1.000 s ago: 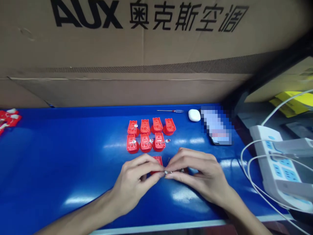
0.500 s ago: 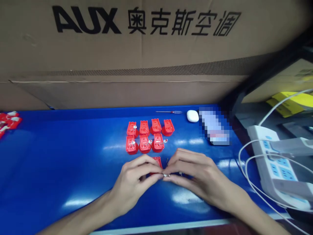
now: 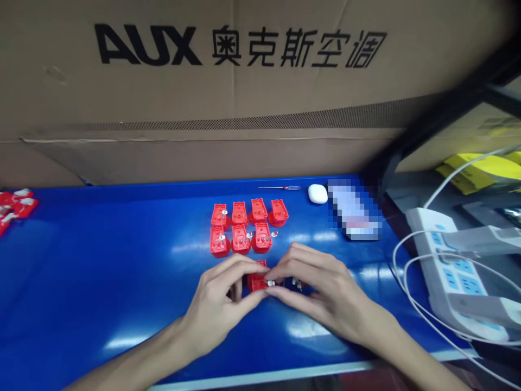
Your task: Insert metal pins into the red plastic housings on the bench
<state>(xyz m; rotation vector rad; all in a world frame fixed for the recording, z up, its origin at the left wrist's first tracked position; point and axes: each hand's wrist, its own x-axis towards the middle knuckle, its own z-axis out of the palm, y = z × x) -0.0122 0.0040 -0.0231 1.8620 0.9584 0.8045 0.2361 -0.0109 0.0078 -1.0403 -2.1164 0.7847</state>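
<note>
- Holding a red moulded plastic housing [image 3: 255, 281] low on the blue desk [image 3: 101, 260], directly in front of the person, between both hands; it is only partly visible behind the fingers.
- Curling the left hand [image 3: 217, 296] around the housing's near side, with fingers closed and thumb and fingertips pressing on it.
- Pinching a small silver metal part [image 3: 271, 283] at the housing's right edge with the nearly closed fingertips of the right hand [image 3: 321, 288].
- Showing a second small metal piece [image 3: 297, 283] just right of that pinch, beneath the right hand; whether it is held cannot be determined.
- Standing just above the hands are seven matching red housings [image 3: 240, 239], arranged as four in the far row and three in the near row, several carrying small silver fittings.
- Lying beyond them are a slim red-handled screwdriver [image 3: 279, 188], a white rounded earbud case [image 3: 317, 194] and a flat object [image 3: 354, 212] obscured by pixelation.
- Sitting at the desk's far left edge is a cluster of red parts [image 3: 14, 206].
- Running along the right are a white power strip with blue sockets [image 3: 443, 271] and white cables [image 3: 401, 271].
- Rising behind the desk is a brown cardboard box [image 3: 203, 92] printed with black AUX lettering.
</note>
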